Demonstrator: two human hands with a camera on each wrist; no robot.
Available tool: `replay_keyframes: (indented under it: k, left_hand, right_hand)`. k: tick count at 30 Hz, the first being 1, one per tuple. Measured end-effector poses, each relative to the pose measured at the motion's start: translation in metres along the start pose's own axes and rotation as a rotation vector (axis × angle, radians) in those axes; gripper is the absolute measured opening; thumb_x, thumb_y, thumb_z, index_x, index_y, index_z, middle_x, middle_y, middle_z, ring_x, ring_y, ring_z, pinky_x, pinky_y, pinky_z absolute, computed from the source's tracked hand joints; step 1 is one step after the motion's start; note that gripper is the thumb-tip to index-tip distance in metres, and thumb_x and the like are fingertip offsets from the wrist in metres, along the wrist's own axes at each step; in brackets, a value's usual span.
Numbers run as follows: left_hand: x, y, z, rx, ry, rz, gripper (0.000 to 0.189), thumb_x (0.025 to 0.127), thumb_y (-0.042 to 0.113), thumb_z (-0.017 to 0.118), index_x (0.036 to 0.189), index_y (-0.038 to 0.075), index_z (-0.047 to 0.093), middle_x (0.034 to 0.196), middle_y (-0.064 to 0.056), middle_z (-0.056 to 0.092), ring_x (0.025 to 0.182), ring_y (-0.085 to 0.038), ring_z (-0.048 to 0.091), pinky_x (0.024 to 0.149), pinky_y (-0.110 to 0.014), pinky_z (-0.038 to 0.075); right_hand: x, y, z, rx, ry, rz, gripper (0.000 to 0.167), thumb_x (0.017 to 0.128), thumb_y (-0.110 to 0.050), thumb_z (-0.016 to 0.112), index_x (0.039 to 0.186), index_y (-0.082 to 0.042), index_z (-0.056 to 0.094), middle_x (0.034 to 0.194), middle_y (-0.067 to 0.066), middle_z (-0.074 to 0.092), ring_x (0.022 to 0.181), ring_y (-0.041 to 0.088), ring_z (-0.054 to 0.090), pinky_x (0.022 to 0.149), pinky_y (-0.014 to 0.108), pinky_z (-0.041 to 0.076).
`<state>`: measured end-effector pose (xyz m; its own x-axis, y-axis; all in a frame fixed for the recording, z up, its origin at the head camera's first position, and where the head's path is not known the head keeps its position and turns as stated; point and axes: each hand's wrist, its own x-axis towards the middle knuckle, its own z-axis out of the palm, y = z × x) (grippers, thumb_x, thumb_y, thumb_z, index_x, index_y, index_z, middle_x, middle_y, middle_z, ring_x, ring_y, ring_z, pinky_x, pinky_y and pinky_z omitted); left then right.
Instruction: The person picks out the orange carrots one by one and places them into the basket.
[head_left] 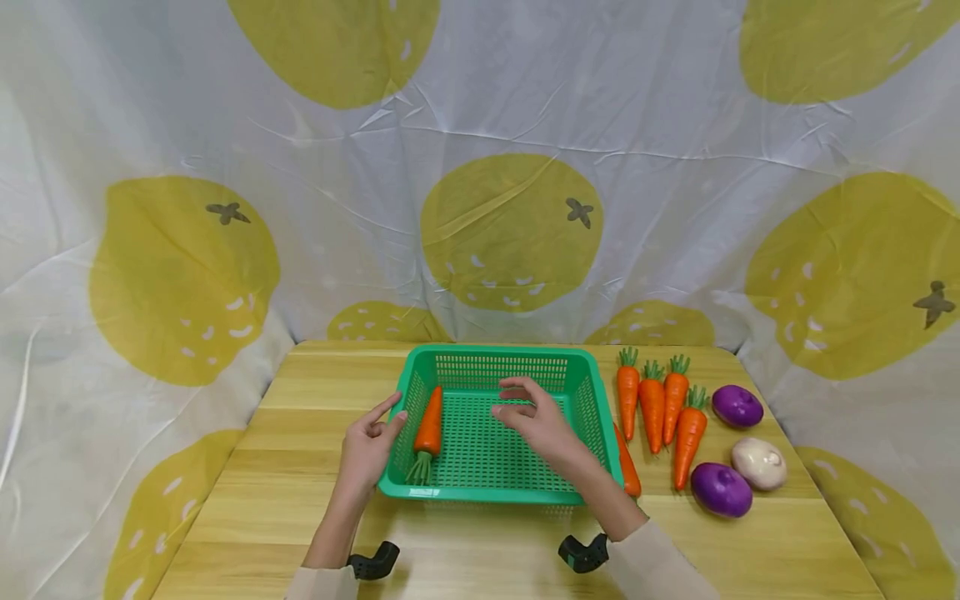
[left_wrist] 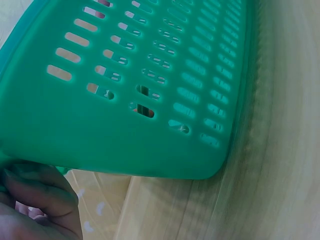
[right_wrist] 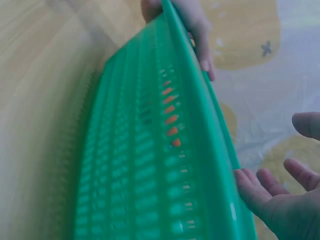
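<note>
A green plastic basket (head_left: 480, 494) stands on the wooden table, with one carrot (head_left: 430, 425) lying along its left side, leafy end toward me. My left hand (head_left: 366, 450) grips the basket's left rim, thumb over the top edge; the left wrist view shows its curled fingers (left_wrist: 42, 187) at the rim's corner. Over the basket's right half hovers my right hand (head_left: 542, 423), its fingers loosely bent and parted from the thumb, with nothing between them. The right wrist view shows that hand (right_wrist: 292, 210) beside the rim, fingers spread.
Right of the basket lie several carrots (head_left: 651, 408), one carrot (head_left: 628, 471) close against the basket's side. Beyond them are two purple onion-like vegetables (head_left: 738, 406) and a whitish one (head_left: 759, 464). A lemon-print cloth (head_left: 510, 233) hangs behind the table (head_left: 285, 467).
</note>
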<state>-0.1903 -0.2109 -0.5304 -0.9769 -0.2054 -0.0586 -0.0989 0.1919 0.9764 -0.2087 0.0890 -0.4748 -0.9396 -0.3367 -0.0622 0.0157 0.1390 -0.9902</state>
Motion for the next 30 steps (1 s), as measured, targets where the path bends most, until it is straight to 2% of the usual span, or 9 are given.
replay_keyframes:
  k: [5,10,14,16,19,22,24,28,30]
  left_hand:
    - [-0.002,0.000,-0.003,0.002,-0.007,-0.006,0.044,0.099,0.035,0.071,0.143,0.033,0.062,0.059,0.007,0.034,0.043,-0.007,0.026,0.042,-0.020,0.022]
    - [-0.005,-0.001,-0.008,0.012,0.024,-0.010,0.043,0.099,0.031,0.071,0.142,0.031,0.064,0.059,0.004,0.034,0.043,-0.008,0.025,0.042,-0.022,0.021]
    - [-0.002,-0.001,-0.004,0.008,-0.010,0.013,0.043,0.100,0.034,0.071,0.142,0.031,0.063,0.061,0.004,0.035,0.045,-0.008,0.026,0.045,-0.022,0.022]
    - [0.000,0.000,-0.002,0.005,-0.013,0.019,0.043,0.099,0.034,0.071,0.142,0.032,0.064,0.061,0.005,0.034,0.046,-0.007,0.026,0.045,-0.022,0.021]
    - [0.002,0.001,0.000,0.008,0.000,0.017,0.042,0.099,0.032,0.072,0.141,0.032,0.065,0.059,0.005,0.033,0.044,-0.008,0.024,0.043,-0.022,0.020]
    - [0.002,0.001,0.001,0.008,-0.007,0.016,0.043,0.099,0.033,0.071,0.142,0.031,0.063,0.059,0.006,0.034,0.043,-0.008,0.024,0.042,-0.022,0.020]
    - [0.002,0.001,0.001,0.010,-0.015,0.014,0.044,0.100,0.034,0.070,0.143,0.031,0.062,0.059,0.005,0.034,0.043,-0.008,0.024,0.041,-0.022,0.021]
    - [0.002,0.000,0.000,0.011,-0.006,0.000,0.045,0.099,0.036,0.071,0.143,0.032,0.063,0.059,0.005,0.035,0.043,-0.007,0.025,0.042,-0.022,0.021]
    - [0.003,-0.001,0.000,0.011,-0.010,0.003,0.045,0.099,0.037,0.071,0.143,0.031,0.063,0.060,0.005,0.036,0.043,-0.007,0.026,0.042,-0.021,0.022]
  right_hand:
    - [-0.010,-0.004,-0.027,-0.058,0.086,-0.039,0.050,0.099,-0.033,0.071,0.145,-0.024,0.051,0.143,0.007,0.057,0.128,0.028,0.061,0.106,0.053,0.050]
    - [-0.020,-0.007,-0.057,-0.064,0.102,-0.055,0.056,0.100,-0.035,0.070,0.148,-0.021,0.048,0.146,0.010,0.054,0.132,0.032,0.056,0.108,0.052,0.050]
    - [-0.035,-0.008,-0.087,-0.094,0.161,-0.066,0.057,0.101,-0.034,0.069,0.150,-0.017,0.046,0.147,0.013,0.052,0.135,0.033,0.054,0.107,0.046,0.051]
    - [-0.042,-0.007,-0.101,-0.116,0.194,-0.066,0.058,0.101,-0.034,0.068,0.151,-0.016,0.045,0.148,0.015,0.051,0.134,0.029,0.055,0.105,0.039,0.052]
    - [-0.048,-0.002,-0.117,-0.123,0.226,-0.048,0.059,0.101,-0.036,0.068,0.151,-0.016,0.045,0.149,0.016,0.049,0.128,0.015,0.059,0.099,0.025,0.054]
    - [-0.053,0.005,-0.127,-0.121,0.257,-0.028,0.059,0.100,-0.036,0.069,0.150,-0.014,0.046,0.147,0.015,0.051,0.120,0.007,0.062,0.094,0.021,0.055]
    - [-0.057,0.009,-0.131,-0.145,0.274,-0.011,0.059,0.101,-0.038,0.068,0.150,-0.014,0.046,0.145,0.013,0.052,0.121,0.011,0.063,0.094,0.023,0.055]
    - [-0.063,0.020,-0.136,-0.214,0.289,0.017,0.060,0.101,-0.041,0.066,0.151,-0.014,0.046,0.144,0.013,0.054,0.129,0.029,0.060,0.100,0.035,0.053]
    - [-0.066,0.026,-0.139,-0.224,0.297,0.038,0.060,0.101,-0.043,0.066,0.150,-0.015,0.046,0.145,0.012,0.054,0.132,0.032,0.058,0.101,0.038,0.051]
